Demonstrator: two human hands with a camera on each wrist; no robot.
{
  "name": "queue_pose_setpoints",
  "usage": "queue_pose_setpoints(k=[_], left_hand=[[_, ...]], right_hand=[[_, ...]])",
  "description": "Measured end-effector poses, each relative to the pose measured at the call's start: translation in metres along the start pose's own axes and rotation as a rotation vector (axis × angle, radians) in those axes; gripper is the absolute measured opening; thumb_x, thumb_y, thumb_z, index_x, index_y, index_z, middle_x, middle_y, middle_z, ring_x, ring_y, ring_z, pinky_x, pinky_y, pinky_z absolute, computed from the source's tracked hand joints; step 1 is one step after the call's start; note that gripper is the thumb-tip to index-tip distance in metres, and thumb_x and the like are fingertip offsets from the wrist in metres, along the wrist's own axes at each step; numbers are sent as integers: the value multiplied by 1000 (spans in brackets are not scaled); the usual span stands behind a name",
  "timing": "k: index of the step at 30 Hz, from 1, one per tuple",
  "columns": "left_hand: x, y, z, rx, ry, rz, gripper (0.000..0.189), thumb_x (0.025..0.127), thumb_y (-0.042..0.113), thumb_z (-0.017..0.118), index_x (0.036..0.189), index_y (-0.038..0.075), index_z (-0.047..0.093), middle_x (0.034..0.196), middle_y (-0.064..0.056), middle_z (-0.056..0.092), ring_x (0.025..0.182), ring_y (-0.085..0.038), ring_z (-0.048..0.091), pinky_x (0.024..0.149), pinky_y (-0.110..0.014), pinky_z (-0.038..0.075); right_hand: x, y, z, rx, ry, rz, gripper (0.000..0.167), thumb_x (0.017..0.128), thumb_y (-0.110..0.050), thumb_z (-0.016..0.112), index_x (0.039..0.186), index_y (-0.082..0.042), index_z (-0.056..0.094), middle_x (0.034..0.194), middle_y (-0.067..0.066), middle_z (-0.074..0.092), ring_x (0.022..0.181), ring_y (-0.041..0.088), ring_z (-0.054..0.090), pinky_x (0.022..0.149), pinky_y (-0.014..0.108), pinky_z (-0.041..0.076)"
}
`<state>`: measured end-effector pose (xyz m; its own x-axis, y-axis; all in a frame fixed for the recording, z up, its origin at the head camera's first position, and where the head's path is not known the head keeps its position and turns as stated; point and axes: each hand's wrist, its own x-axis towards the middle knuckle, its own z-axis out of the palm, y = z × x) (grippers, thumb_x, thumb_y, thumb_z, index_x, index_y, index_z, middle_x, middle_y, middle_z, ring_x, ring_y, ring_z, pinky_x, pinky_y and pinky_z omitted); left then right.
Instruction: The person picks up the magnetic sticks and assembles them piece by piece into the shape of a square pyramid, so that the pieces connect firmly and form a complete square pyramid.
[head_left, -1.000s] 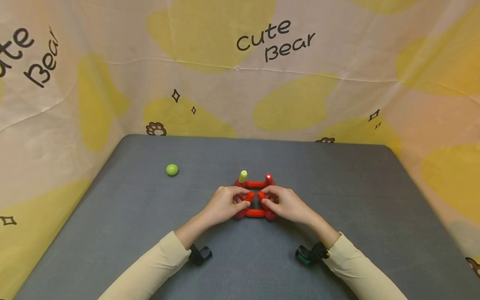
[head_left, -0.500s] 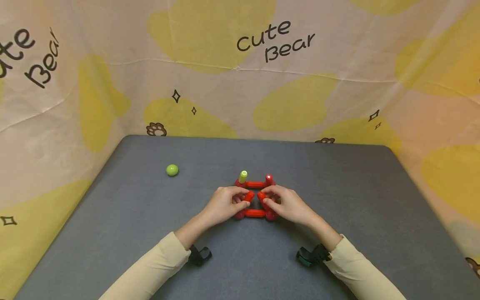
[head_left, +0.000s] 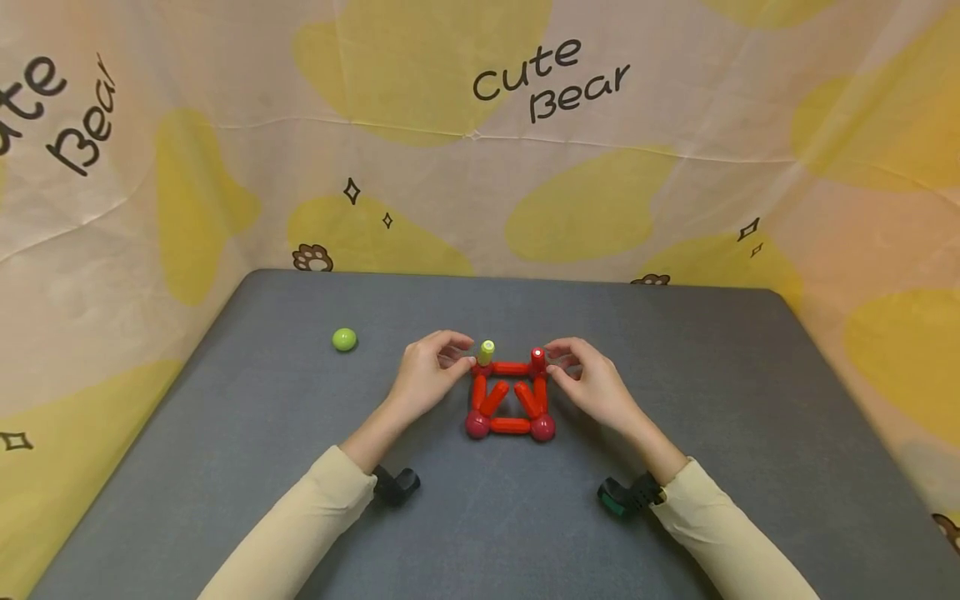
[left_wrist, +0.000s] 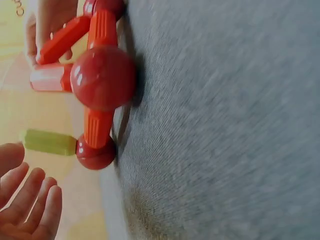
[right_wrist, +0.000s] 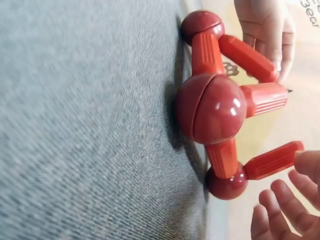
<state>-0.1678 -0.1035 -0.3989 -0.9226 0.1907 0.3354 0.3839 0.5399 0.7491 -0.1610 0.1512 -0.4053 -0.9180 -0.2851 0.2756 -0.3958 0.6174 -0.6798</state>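
A square frame of red magnetic sticks [head_left: 510,426] and dark red balls [head_left: 542,427] lies in the middle of the table. From its front corners two red sticks [head_left: 494,398] rise, leaning inward in the head view. A yellow-green stick [head_left: 486,353] stands on the back left ball [left_wrist: 96,151], and another red stick [right_wrist: 274,161] stands on the back right one. My left hand [head_left: 429,372] is beside the yellow-green stick, its fingers loosely spread and thumb close to the tip. Beside the back right red stick, my right hand [head_left: 588,379] has relaxed fingers, its thumb overlapping the stick's tip in the right wrist view.
A light green ball [head_left: 344,340] lies on the grey table [head_left: 247,433], left of the frame. Behind the table hangs a patterned cloth [head_left: 405,100]. Each wrist wears a black camera mount [head_left: 397,486].
Both hands have let go of the front leaning sticks and moved back and outward to the two back sticks. The frame stays in place, with its side sticks and front balls now uncovered.
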Motion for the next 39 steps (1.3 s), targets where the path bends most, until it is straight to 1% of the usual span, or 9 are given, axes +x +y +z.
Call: queue_pose_setpoints(k=[3,6,13,17,21,25,28,33,39], left_hand=[[6,-3,3,-1,-36,-15,29,79,10,70,107,4,66,102,-6,67,86,-18,66,72,-27,54],[10,-4,7,5,-73,-8,32,80,11,70,111,6,65,105,-7,67,89,-20,66,73,-27,54],[14,-3,13,39,-90,18,24,79,13,72,103,10,69,94,-3,69,78,-14,67,67,-25,53],[15,-1,15,55,-119,14,20,79,13,72,98,13,70,93,1,68,77,-11,66,66,-23,53],[15,1,16,79,-146,30,18,79,14,73,96,16,70,92,3,67,76,-9,65,66,-22,52],[15,4,17,132,-171,78,18,78,14,73,95,17,70,91,4,67,75,-10,64,67,-24,51],[15,7,17,175,-196,105,17,77,15,74,94,18,71,90,5,66,75,-12,62,67,-27,49],[15,9,18,223,-224,123,17,77,15,74,93,19,70,89,6,64,74,-11,61,67,-26,47],[14,9,19,238,-253,137,17,78,12,73,94,19,70,90,6,64,75,-12,60,66,-25,48]], right_hand=[[4,2,3,-1,-21,-8,31,84,-11,66,114,-9,58,106,7,61,89,20,62,74,35,53],[8,4,7,-4,-32,-28,28,84,-11,66,111,-9,59,103,6,62,91,20,63,73,34,53],[15,4,12,-12,-26,-69,21,84,-10,66,104,-10,61,97,3,62,87,17,63,71,32,53],[17,4,13,-33,-30,-92,19,84,-10,66,102,-11,62,95,2,61,85,15,61,70,31,53],[18,4,15,-58,-47,-121,18,83,-11,66,101,-12,63,95,2,61,84,15,60,70,31,53],[18,2,15,-77,-57,-152,19,82,-10,68,101,-13,64,94,2,60,83,17,59,69,31,52],[17,1,16,-103,-64,-178,21,81,-10,69,101,-13,64,93,2,60,80,18,58,67,30,49],[16,0,18,-160,-87,-213,22,80,-12,70,102,-13,65,92,1,59,75,15,53,63,26,44],[15,1,19,-174,-83,-231,21,80,-11,70,101,-13,65,91,0,59,76,12,52,64,26,45]])
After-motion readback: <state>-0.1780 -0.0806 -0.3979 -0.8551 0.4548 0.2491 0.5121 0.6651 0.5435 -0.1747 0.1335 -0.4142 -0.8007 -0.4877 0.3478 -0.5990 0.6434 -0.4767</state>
